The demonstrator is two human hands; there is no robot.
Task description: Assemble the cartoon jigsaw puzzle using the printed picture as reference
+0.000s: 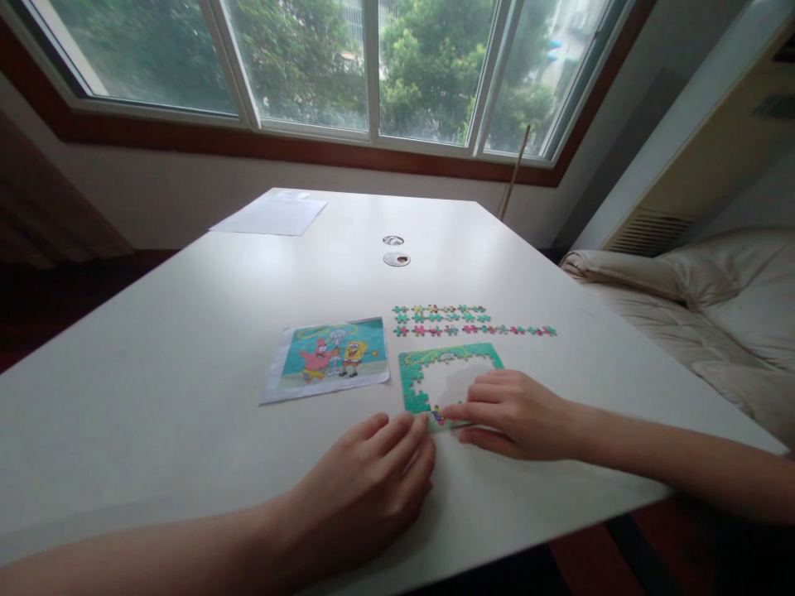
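A jigsaw puzzle (415, 387) with its green border pieces joined lies in front of me, its middle showing bare white. At its lower edge sits a purple and yellow puzzle piece (438, 415). The index fingertip of my right hand (515, 414) presses on that piece, with the thumb apart on the table side; the hand covers the puzzle's right part. My left hand (378, 476) rests at the lower left corner, fingers loosely bent and fingertips touching the puzzle's edge. I see nothing gripped in either hand.
A printed cartoon picture (335, 352) lies left of the puzzle. Beyond it, loose puzzle pieces (444, 317) lie in three rows. Two round cable holes (396, 259) mark the white table (186, 348), and white paper (270, 215) lies at the far left. A sofa (701, 306) stands right.
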